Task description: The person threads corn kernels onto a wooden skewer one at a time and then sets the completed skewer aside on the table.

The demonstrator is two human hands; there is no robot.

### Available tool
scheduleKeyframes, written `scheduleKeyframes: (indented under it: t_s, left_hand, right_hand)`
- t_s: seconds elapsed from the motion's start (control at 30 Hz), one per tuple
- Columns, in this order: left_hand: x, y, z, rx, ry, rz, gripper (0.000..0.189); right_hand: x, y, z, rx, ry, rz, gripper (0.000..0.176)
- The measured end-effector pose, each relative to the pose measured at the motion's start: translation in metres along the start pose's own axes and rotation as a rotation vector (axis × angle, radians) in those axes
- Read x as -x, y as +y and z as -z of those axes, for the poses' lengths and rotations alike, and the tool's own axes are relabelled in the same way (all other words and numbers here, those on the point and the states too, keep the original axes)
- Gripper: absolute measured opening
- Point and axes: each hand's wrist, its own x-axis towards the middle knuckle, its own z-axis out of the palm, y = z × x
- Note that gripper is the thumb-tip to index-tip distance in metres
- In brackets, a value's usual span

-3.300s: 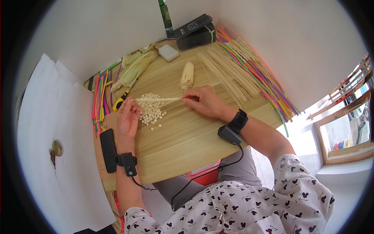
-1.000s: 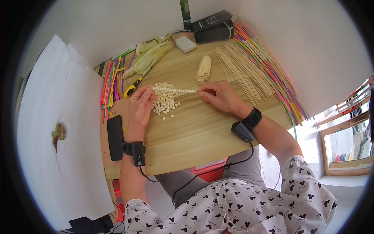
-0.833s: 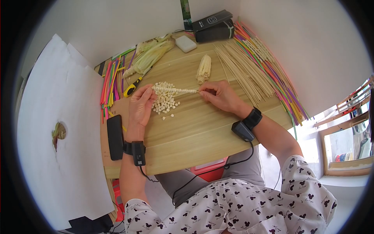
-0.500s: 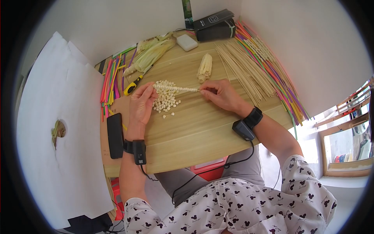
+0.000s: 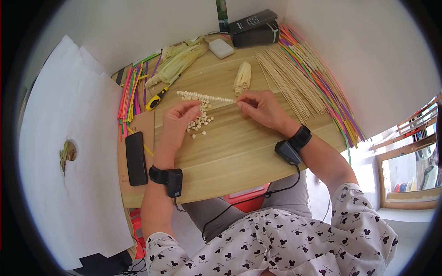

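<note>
A thin skewer strung with pale corn kernels [image 5: 209,97] lies level above the wooden table. Its right end is pinched between the thumb and fingers of my right hand [image 5: 262,110]; its left end is free. My left hand [image 5: 180,120] is over the pile of loose kernels [image 5: 202,120], below the strung row and apart from the skewer's tip. Its thumb and fingertips are pressed together, and whatever they hold is too small to make out. Part of the pile is hidden behind that hand. A stripped corn cob [image 5: 242,78] lies beyond my right hand.
Bare skewers [image 5: 290,83] and coloured strips [image 5: 338,101] lie at the right, more coloured strips [image 5: 130,99] at the left. Corn husks [image 5: 179,64], a yellow-black screwdriver [image 5: 157,99], a white case [image 5: 221,48], a black box [image 5: 254,34] and a phone [image 5: 136,158] are also on the table [image 5: 221,170].
My left hand has let go of the skewer's left end and moved right and slightly down over the kernels. My right hand has barely moved.
</note>
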Motion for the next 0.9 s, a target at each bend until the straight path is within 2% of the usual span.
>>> scheduleKeyframes:
  t_s: [0.07, 0.1, 0.17, 0.47, 0.63, 0.9]
  left_hand:
    - [0.008, 0.007, -0.011, -0.389, -0.142, 0.034, 0.012]
    - [0.010, 0.006, -0.015, -0.388, -0.144, 0.035, 0.012]
    - [0.012, 0.005, -0.021, -0.992, -0.284, -0.479, 0.011]
    - [0.010, 0.005, -0.022, -1.067, -0.230, -0.600, 0.011]
    - [0.010, 0.003, -0.022, -1.041, -0.218, -0.614, 0.010]
    - [0.010, 0.004, -0.021, -1.013, -0.226, -0.617, 0.009]
  right_hand:
    - [0.000, -0.002, 0.000, -0.001, 0.015, -0.021, 0.010]
    - [0.000, -0.002, 0.000, 0.013, 0.022, -0.016, 0.010]
    - [0.000, -0.002, 0.000, 0.028, 0.030, -0.013, 0.010]
    - [0.000, 0.003, -0.002, 0.030, -0.018, 0.003, 0.010]
    - [-0.001, 0.006, -0.006, -0.002, 0.037, 0.013, 0.011]
    - [-0.001, 0.001, -0.003, 0.057, 0.000, 0.006, 0.011]
